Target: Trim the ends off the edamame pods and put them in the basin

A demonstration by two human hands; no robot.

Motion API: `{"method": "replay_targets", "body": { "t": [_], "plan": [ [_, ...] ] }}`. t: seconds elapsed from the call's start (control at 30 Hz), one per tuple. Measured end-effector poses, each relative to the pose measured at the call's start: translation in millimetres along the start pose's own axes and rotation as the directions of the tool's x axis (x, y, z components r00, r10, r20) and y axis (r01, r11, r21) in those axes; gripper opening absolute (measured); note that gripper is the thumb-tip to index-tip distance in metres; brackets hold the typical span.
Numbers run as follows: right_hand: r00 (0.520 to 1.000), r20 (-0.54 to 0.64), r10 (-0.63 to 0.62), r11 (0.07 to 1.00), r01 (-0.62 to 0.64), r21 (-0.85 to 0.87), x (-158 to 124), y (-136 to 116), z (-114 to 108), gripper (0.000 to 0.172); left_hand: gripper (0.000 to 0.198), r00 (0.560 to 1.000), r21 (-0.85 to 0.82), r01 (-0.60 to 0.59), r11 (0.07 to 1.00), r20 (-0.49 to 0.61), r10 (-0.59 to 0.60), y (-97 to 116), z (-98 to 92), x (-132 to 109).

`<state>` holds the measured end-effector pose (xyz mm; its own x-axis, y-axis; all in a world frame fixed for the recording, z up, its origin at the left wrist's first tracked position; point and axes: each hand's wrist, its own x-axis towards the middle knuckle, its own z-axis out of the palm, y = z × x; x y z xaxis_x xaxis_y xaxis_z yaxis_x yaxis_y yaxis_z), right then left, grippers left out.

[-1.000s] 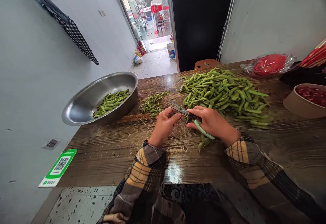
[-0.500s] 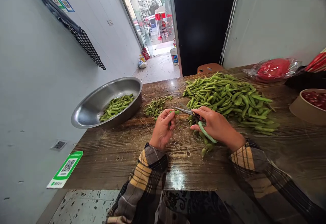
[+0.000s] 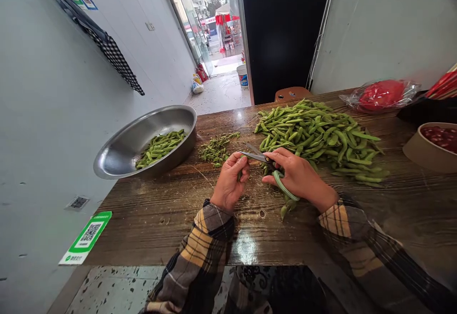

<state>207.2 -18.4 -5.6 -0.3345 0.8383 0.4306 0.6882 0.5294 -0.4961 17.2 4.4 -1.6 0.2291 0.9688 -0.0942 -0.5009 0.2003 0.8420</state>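
Note:
My left hand (image 3: 230, 181) is closed in a pinch over the middle of the table, holding a green soybean pod that is mostly hidden behind its fingers. My right hand (image 3: 303, 176) grips scissors (image 3: 254, 156) with pale green handles. The blades are parted and point left, and their tip reaches my left fingertips. Behind the right hand lies a big heap of green soybean pods (image 3: 317, 133). A few pods also rest under that hand. Small green trimmings (image 3: 216, 151) are piled just beyond my left hand. Farther left, a tilted steel basin (image 3: 114, 157) contains several pods.
The wooden table (image 3: 160, 228) bears scattered bits. At right are a red bundle in clear plastic (image 3: 383, 95) and a tan bowl (image 3: 424, 154) of dark red pieces. A green code card (image 3: 87, 235) lies at the left edge. An orange-brown stool (image 3: 291, 93) stands behind the table.
The scissors have moved slightly left, so the blade tip now meets my left fingertips. The pod end that stuck out from them is now barely visible. The view has shifted a little.

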Motion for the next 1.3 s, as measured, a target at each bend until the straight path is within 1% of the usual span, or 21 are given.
{"method": "replay_targets", "body": {
  "t": [0.1, 0.27, 0.4, 0.5, 0.57, 0.7, 0.77, 0.83, 0.93, 1.0, 1.07, 1.1, 1.13, 1.17, 1.23, 1.27, 1.3],
  "plan": [
    [1.000, 0.000, -0.005, 1.000, 0.005, 0.003, 0, -1, 0, 0.056, 0.030, 1.000, -0.035, 0.004, 0.999, 0.003, -0.004, 2, 0.4, -1],
    [1.000, -0.009, -0.008, 1.000, 0.008, 0.015, -1, -4, 0, 0.054, 0.028, 0.998, -0.034, 0.019, 0.999, 0.056, -0.017, -2, 4.2, -2],
    [0.999, -0.033, -0.024, 1.000, 0.024, 0.012, -1, -3, 2, 0.048, 0.028, 0.996, -0.041, 0.065, 0.997, 0.068, -0.062, -4, 5.0, -3],
    [0.999, -0.045, -0.021, 1.000, 0.020, -0.020, -1, -1, 3, 0.044, 0.027, 0.995, -0.045, 0.081, 0.996, 0.070, -0.078, -3, 4.2, -3],
    [1.000, -0.024, -0.019, 0.999, 0.018, -0.047, -1, 0, 3, 0.045, 0.027, 0.995, -0.048, 0.077, 0.996, 0.068, -0.074, -2, 3.4, -3],
    [0.998, 0.053, -0.040, 0.995, 0.045, -0.089, -1, 1, 0, 0.044, 0.028, 0.998, -0.069, 0.060, 0.996, 0.038, -0.057, 2, 0.4, 0],
    [0.998, 0.053, -0.034, 0.995, 0.038, -0.090, -1, 2, -2, 0.043, 0.026, 0.999, -0.093, 0.046, 0.995, 0.006, -0.045, 4, -1.8, 2],
    [1.000, -0.009, -0.001, 0.998, 0.001, -0.062, 0, 4, -4, 0.043, 0.021, 0.998, -0.131, 0.049, 0.990, -0.035, -0.054, 6, -3.9, 3],
    [0.983, -0.175, 0.055, 0.998, -0.054, 0.009, 2, 11, -8, 0.040, 0.017, 0.992, -0.151, 0.093, 0.984, -0.072, -0.104, 8, -5.1, 4],
    [0.962, -0.262, 0.077, 0.997, -0.068, 0.043, 4, 17, -10, 0.039, 0.016, 0.993, -0.055, 0.109, 0.992, -0.047, -0.112, 7, -3.8, 3],
    [0.952, -0.294, 0.085, 0.995, -0.068, 0.067, 5, 20, -11, 0.039, 0.017, 0.993, 0.153, 0.110, 0.982, 0.016, -0.114, 3, -1.1, 2],
    [0.950, -0.299, 0.087, 0.995, -0.068, 0.075, 6, 21, -11, 0.040, 0.018, 0.993, 0.288, 0.089, 0.953, 0.050, -0.108, -1, 0.7, 1],
    [0.950, -0.298, 0.090, 0.994, -0.069, 0.080, 6, 21, -10, 0.040, 0.017, 0.993, 0.428, 0.042, 0.903, 0.083, -0.085, -5, 2.6, 1],
    [0.951, -0.296, 0.092, 0.994, -0.071, 0.080, 6, 20, -10, 0.040, 0.017, 0.992, 0.555, -0.030, 0.831, 0.118, -0.043, -9, 4.5, 0],
    [0.955, -0.282, 0.095, 0.994, -0.077, 0.073, 7, 18, -9, 0.040, 0.013, 0.973, 0.733, -0.212, 0.646, 0.221, 0.069, -18, 8.2, 0],
    [0.957, -0.272, 0.096, 0.994, -0.080, 0.070, 7, 18, -8, 0.040, 0.010, 0.953, 0.783, -0.294, 0.548, 0.284, 0.106, -22, 9.8, 0],
    [0.960, -0.264, 0.096, 0.994, -0.081, 0.068, 7, 17, -8, 0.040, 0.011, 0.931, 0.814, -0.360, 0.457, 0.345, 0.118, -26, 11.4, -1]
  ]
}}
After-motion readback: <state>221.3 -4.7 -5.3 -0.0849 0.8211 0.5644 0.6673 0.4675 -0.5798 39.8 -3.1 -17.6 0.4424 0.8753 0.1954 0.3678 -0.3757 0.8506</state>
